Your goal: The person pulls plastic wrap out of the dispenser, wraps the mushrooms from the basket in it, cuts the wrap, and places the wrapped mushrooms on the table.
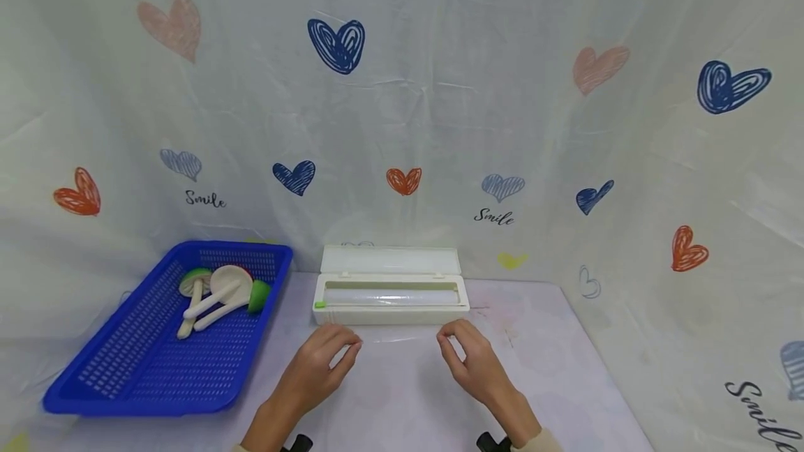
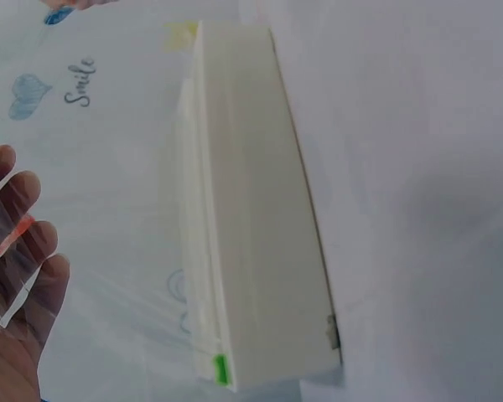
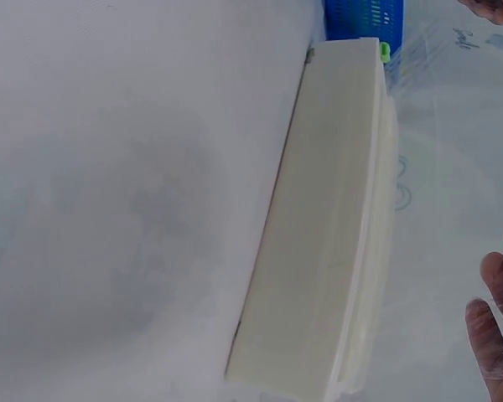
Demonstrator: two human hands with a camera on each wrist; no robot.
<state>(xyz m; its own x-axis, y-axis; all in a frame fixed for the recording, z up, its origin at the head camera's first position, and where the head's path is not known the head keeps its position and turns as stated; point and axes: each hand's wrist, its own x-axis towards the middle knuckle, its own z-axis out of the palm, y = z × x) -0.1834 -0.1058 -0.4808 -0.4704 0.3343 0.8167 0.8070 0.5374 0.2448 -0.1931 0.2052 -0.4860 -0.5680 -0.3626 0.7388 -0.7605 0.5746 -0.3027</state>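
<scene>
A white cling film dispenser box (image 1: 389, 316) lies crosswise at the back of the table, its lid (image 1: 389, 260) raised and a film roll (image 1: 391, 296) inside. Clear cling film (image 1: 397, 340) stretches from it toward me, spanning the gap between both hands. My left hand (image 1: 317, 363) pinches the film between thumb and forefinger near the left front corner. At the right front corner, my right hand (image 1: 475, 361) pinches it likewise. Through shiny film, the left fingers (image 2: 42, 239) show in the left wrist view, and the right fingers (image 3: 490, 335) in the right wrist view.
A blue plastic basket (image 1: 169, 407) stands on the left, holding several toy mushrooms (image 1: 229, 284) with green or red caps. A green slider (image 1: 320, 305) sits at the box's left end. Behind and at the sides hangs a heart-printed curtain (image 1: 427, 117).
</scene>
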